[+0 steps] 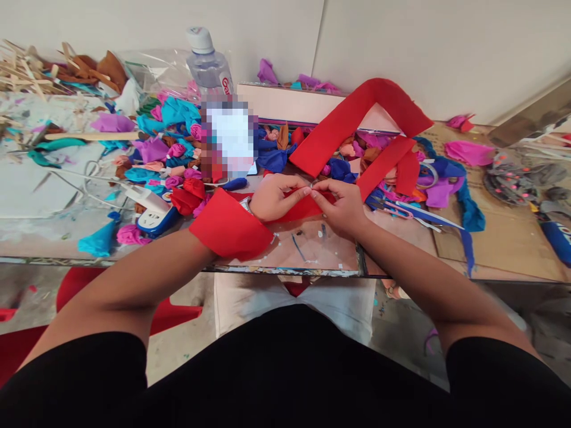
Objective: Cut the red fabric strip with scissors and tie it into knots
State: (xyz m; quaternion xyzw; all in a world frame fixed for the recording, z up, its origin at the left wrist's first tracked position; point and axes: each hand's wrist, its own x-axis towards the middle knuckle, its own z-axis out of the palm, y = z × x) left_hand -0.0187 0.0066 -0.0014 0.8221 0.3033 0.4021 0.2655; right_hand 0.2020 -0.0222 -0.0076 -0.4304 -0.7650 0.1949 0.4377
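My left hand point(273, 199) and my right hand point(341, 205) meet fingertip to fingertip above the near table edge. Thumb and forefinger of each are pinched together on a red fabric strip point(234, 226). Part of this strip lies across my left wrist and forearm, and part shows behind and below the fingers. Any small item inside the pinch is hidden. Beyond my right hand, a folded length of red fabric point(339, 131) rests over a pile of coloured cloth pieces. Scissors with pink handles point(397, 209) lie to the right of my right hand.
Blue, pink and purple rolled cloth pieces point(178, 113) crowd the table. A bottle point(209, 62) stands behind a blurred bright screen point(232, 134). At left are a power strip point(156, 220) with a plugged-in charger and wooden sticks point(22, 68). A pin-studded cushion point(511, 181) sits right, on cardboard point(495, 244).
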